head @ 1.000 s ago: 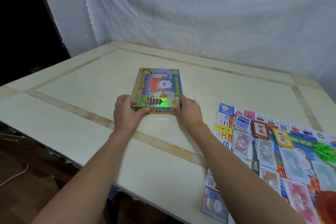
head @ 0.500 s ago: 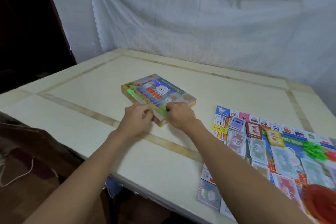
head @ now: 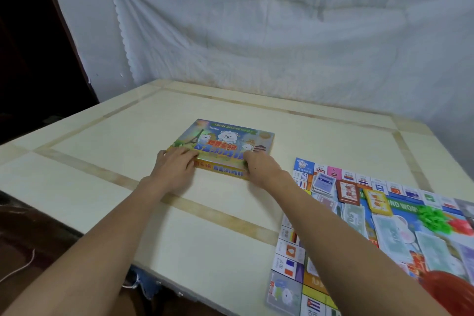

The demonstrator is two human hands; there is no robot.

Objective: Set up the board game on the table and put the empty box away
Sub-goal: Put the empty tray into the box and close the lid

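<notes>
Head view: both hands rest at the near edge of the board game box point(head: 228, 145), which lies flat and closed on the cream table point(head: 107, 141), straight ahead of the person. The left hand point(head: 174, 168) lies on the box's near left corner, fingers nearly straight and spread over the lid. The right hand point(head: 261, 165) is at the near right corner, fingers bent over the lid edge; how firmly it grips cannot be told. The lid shows cartoon white bears, an Eiffel Tower and the words "TRAVEL AROUND WORLD" along its far edge, with Chinese lettering across the middle and on the near side wall. To the right of the right hand the game board point(head: 289, 259) lies open, flag squares along its border and "ND WOR" readable. On it lie card decks point(head: 323, 182), paper banknotes point(head: 355, 217), one marked "50", and green plastic pieces point(head: 434, 218).
</notes>
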